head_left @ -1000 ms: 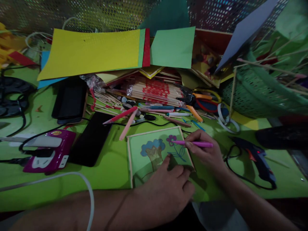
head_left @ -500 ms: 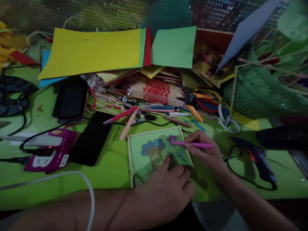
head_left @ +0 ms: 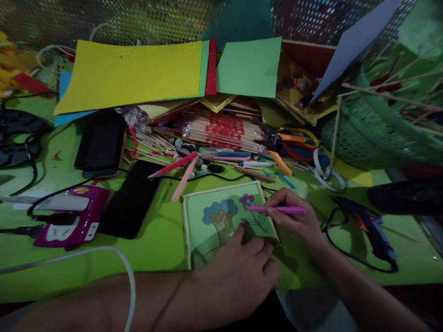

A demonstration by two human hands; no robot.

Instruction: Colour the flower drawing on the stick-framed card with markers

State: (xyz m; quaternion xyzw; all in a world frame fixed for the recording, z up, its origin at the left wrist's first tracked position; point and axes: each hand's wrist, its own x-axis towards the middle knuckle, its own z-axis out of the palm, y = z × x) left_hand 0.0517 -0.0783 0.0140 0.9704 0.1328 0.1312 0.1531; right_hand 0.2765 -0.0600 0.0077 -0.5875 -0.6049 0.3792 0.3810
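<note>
A pink felt-tip pen (head_left: 285,210) is pinched in my right hand (head_left: 299,219), its tip on the purple flower (head_left: 247,200) drawn on a green card (head_left: 200,240). Thin wooden sticks frame this card. Beside the flower is a drawn tree with a blue crown (head_left: 221,210) and brown trunk. My left hand (head_left: 245,272) rests on the lower part of the card, index finger stretched out near the flower's stem, the other fingers loosely bent. It holds nothing that I can see, and it covers the card's lower edge.
Left of the card lie a black phone (head_left: 131,200) and a purple power strip (head_left: 74,216). Behind it are loose pens (head_left: 235,157), bundled sticks (head_left: 224,131) and scissors (head_left: 297,140). A glue gun (head_left: 372,226) and a green basket (head_left: 367,129) are at the right.
The pen tip has shifted slightly on the flower, whose petals look more filled with purple. My left hand stays in place.
</note>
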